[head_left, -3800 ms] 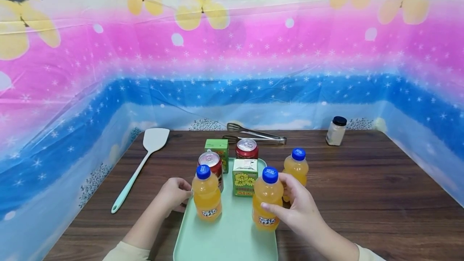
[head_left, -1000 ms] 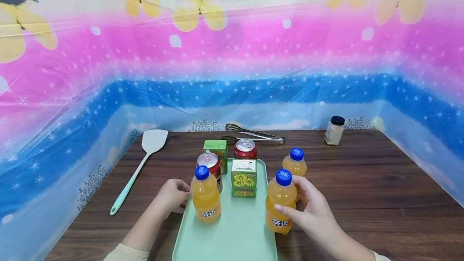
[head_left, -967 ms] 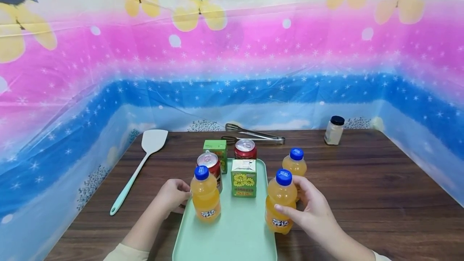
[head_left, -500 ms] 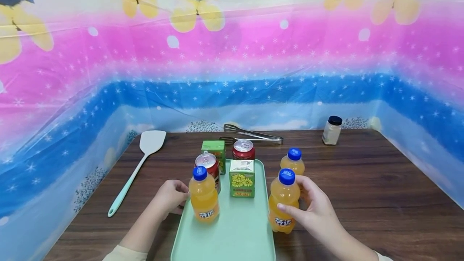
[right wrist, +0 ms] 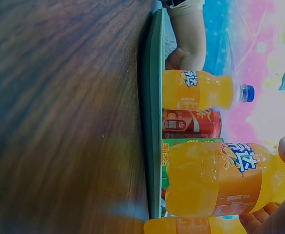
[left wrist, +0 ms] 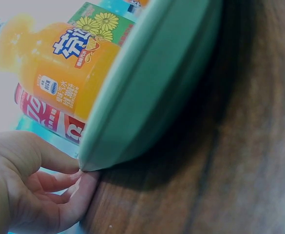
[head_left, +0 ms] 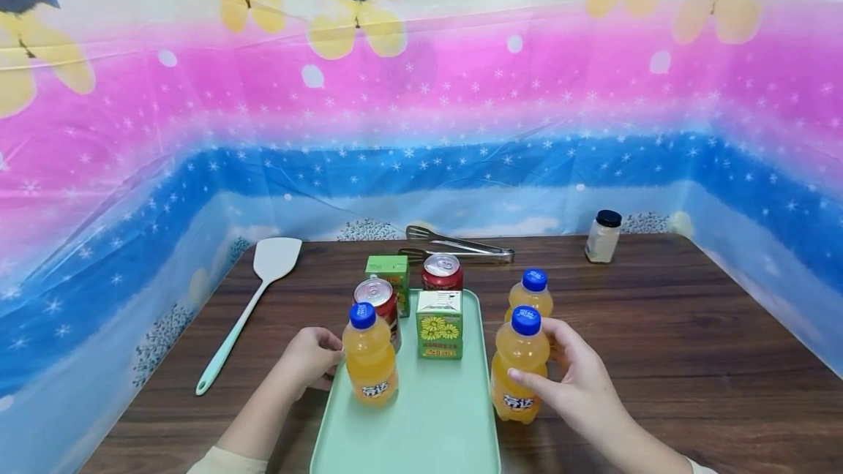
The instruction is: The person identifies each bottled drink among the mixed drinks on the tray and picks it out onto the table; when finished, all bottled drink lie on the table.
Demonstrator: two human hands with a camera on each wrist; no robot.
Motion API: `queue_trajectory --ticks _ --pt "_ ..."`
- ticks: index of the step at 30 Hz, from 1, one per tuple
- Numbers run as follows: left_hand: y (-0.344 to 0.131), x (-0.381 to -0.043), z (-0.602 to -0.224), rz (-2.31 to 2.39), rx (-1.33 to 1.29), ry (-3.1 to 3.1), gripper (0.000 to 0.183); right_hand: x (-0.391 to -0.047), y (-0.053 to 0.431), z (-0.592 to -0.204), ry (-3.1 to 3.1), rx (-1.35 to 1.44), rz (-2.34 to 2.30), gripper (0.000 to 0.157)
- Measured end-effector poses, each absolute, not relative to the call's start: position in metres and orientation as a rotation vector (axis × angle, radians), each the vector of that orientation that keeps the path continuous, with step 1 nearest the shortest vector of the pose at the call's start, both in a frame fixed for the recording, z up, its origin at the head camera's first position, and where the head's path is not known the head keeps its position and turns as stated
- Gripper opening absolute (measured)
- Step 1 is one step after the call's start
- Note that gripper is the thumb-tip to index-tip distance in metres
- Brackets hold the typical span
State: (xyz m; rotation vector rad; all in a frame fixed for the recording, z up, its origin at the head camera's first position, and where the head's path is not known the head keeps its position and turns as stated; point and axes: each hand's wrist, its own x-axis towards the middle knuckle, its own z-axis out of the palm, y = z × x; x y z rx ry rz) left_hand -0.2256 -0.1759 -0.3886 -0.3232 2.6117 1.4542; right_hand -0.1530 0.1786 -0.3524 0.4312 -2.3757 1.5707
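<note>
My right hand [head_left: 579, 382] grips an orange soda bottle [head_left: 519, 353] with a blue cap, thumb in front and fingers behind. The bottle is upright, just beyond the right rim of the pale green tray [head_left: 428, 423]; in the right wrist view its base shows above the rim. At the tray's left edge my left hand [head_left: 309, 358] pinches the rim, thumb above and fingers below, as the left wrist view shows. On the tray stand another orange soda bottle [head_left: 370, 364], a red soda can [head_left: 382, 297], a second can [head_left: 443, 273] and two green drink cartons [head_left: 440, 328].
A third orange soda bottle [head_left: 532, 300] stands on the brown table [head_left: 678, 328], behind the held one. Farther back lie metal tongs [head_left: 461, 246], and a black-lidded jar [head_left: 603, 238] stands at right. A white spatula [head_left: 263, 284] with a mint handle lies at left.
My right hand has carried its bottle rightward, from over the tray to just past the right rim. My left hand stays at the tray's left edge. The view has shifted slightly.
</note>
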Motion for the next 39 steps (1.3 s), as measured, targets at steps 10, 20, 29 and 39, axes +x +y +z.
queue_trajectory --ticks 10,20,29,39 --pt "-0.176 -0.226 -0.389 1.457 -0.326 2.613 0.009 -0.153 0.181 -0.353 -2.377 0.430 1.568 0.053" --pt "-0.176 -0.226 -0.390 1.455 -0.327 2.614 0.010 -0.153 0.185 -0.352 -2.388 0.399 1.535 0.053" --pt "-0.176 -0.225 -0.389 1.461 -0.331 2.607 0.009 -0.154 0.188 -0.351 -2.399 0.383 1.527 0.053" --pt "-0.176 -0.225 -0.388 1.466 -0.325 2.606 0.009 -0.153 0.193 -0.349 -2.414 0.360 1.509 0.052"
